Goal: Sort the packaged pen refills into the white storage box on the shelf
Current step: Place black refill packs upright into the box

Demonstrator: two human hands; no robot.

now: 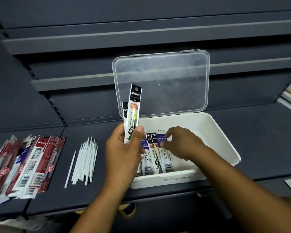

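Mid-filling: left hand (123,148) grips 2 packs (133,113); right hand (180,143) pinches a purple pack (162,140) inside the box (225,137). Next, probably slot both alongside.

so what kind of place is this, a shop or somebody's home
Most likely a stationery shop or its stockroom. Rows of dark display shelves fill the view, a pile of packaged pen refills lies on one, and more packs sit in a white box with its clear lid up.
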